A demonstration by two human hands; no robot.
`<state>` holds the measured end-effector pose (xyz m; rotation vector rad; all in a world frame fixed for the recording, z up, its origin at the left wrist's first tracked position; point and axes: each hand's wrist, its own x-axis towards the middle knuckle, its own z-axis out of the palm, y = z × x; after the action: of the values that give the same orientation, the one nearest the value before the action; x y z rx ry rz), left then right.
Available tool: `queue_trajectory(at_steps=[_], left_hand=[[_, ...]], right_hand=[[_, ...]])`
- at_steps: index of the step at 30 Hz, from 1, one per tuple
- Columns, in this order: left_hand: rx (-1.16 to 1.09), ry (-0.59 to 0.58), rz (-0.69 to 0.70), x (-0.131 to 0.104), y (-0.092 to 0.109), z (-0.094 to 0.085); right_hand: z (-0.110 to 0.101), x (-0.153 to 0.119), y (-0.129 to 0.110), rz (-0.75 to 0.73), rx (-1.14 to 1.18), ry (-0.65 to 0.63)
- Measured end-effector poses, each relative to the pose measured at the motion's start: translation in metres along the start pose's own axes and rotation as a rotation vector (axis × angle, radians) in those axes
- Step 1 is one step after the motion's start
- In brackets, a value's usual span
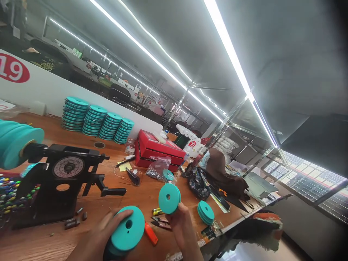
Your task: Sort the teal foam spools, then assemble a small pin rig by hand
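Note:
Low in the view, my left hand (107,229) grips a stack of teal discs (129,232), its thumb lying over the top disc's edge. To its right, my right hand (181,222) holds up a smaller pair of teal discs (168,198) by the lower edge, the holed face turned toward me. The two sets are apart. A black hand-crank machine (67,166) with a dial stands at the left, larger teal discs (19,143) mounted on its shaft. On the table to the right lies another short stack of teal discs (206,212).
Four tall stacks of teal discs (92,119) line the white partition (49,87). Nearby are a red box (160,148), a plastic bag (158,168), an orange cutter (150,233), scissors (161,223), a patterned bag (199,184) and brown cloth (228,174). Colourful beads (13,195) lie left.

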<state>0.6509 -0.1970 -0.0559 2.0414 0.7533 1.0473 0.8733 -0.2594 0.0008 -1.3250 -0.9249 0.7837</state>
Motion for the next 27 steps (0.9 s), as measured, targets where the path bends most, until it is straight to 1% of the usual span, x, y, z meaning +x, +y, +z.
queue_trajectory(at_steps=[1,2,5,7,9,11,13,15,17,20,22,24,27], left_hand=[[-0.001,-0.017,-0.005,0.0,0.0,-0.001],[-0.001,-0.036,-0.008,0.0,0.0,-0.001],[0.008,-0.117,0.0,-0.002,-0.004,-0.003],[0.014,-0.165,0.003,-0.002,-0.006,-0.005],[0.005,-0.184,0.004,-0.002,-0.005,-0.007],[-0.017,-0.187,0.004,-0.001,-0.001,-0.009],[-0.043,-0.203,0.002,0.0,0.003,-0.011],[-0.058,-0.195,-0.006,0.001,0.005,-0.011],[-0.058,-0.167,-0.021,0.0,0.004,-0.01],[-0.057,-0.171,-0.023,0.0,0.002,-0.01],[-0.06,-0.192,-0.018,0.0,0.001,-0.011],[-0.064,-0.193,-0.019,0.001,0.002,-0.012],[-0.093,-0.196,-0.035,0.003,0.004,-0.013]], right_hand=[[0.003,-0.005,0.001,0.073,0.135,0.005],[0.006,-0.009,0.002,0.127,0.216,0.011],[0.01,-0.017,0.002,0.209,0.312,0.03],[0.011,-0.02,0.0,0.231,0.348,0.043],[0.013,-0.023,-0.002,0.252,0.377,0.046],[0.015,-0.025,-0.006,0.254,0.387,0.013],[0.018,-0.027,-0.012,0.228,0.345,-0.047],[0.023,-0.028,-0.02,0.183,0.198,-0.117],[0.029,-0.03,-0.029,0.109,-0.035,-0.197],[0.04,-0.031,-0.043,-0.08,-0.422,-0.285],[0.049,-0.034,-0.049,-0.2,-0.654,-0.297],[0.058,-0.039,-0.051,-0.278,-0.855,-0.313],[0.071,-0.045,-0.047,-0.312,-1.052,-0.396]])
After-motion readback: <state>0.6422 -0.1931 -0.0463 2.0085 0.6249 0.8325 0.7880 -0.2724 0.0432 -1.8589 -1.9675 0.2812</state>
